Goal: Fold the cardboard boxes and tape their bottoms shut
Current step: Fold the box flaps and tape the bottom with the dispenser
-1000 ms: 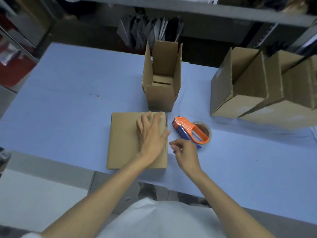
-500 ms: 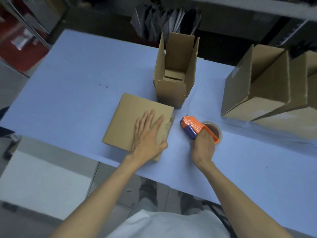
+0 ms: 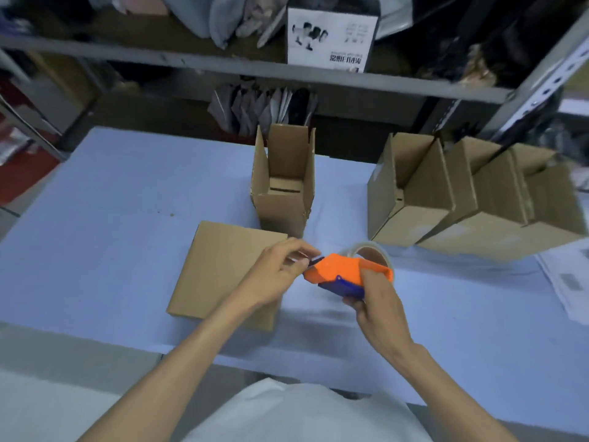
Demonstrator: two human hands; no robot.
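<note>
Head view: we see the right hand (image 3: 377, 303) wrapped around the rear of the tape dispenser (image 3: 339, 271), fingers curled on the blue underside and thumb on the orange shell. The dispenser is held in the air above the blue table (image 3: 105, 199), nose pointing left. Its tape roll (image 3: 371, 252) sits at the back, just above the right hand.

The left hand (image 3: 272, 277) is at the dispenser's nose, thumb and fingertips pinched together on the front tip. We cannot tell whether a tape end is between them; that spot is too small and blurred.

The closed cardboard box (image 3: 220, 266) lies with a broad face up near the table's front edge, just left of the dispenser. The left wrist passes over its right side; contact unclear.

Behind it, an open box (image 3: 283, 199) stands upright, top flaps up. To the right, well apart from both hands, a row of folded boxes (image 3: 446, 202) leans together. Printed paper sheets (image 3: 567, 282) lie at the table's far right edge. A metal shelf (image 3: 223, 63) runs behind the table, with a white printed carton (image 3: 331, 36) on it.
</note>
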